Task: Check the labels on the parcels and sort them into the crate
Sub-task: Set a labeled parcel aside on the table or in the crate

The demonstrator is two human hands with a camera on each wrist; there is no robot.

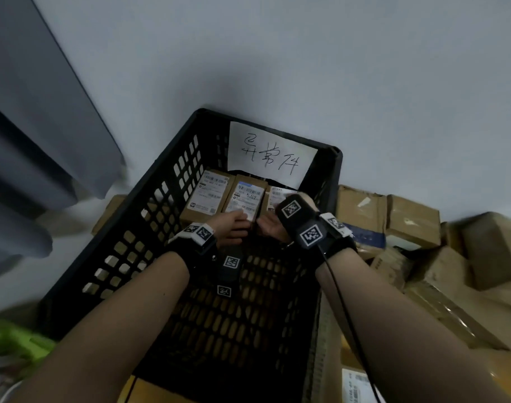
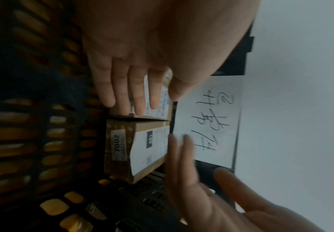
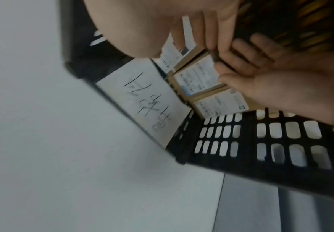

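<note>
Neither grip holds anything: left hand (image 1: 232, 228) and right hand (image 1: 273, 226) lie flat-fingered. Three parcels (image 1: 245, 197) sit in one crate (image 1: 126, 242).

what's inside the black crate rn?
Inside the black crate: three labelled parcels in a row at the far end, below a handwritten paper sign. Both hands reach over the middle one. The right parcel is partly hidden by the wrist camera; nearer floor bare.
</note>
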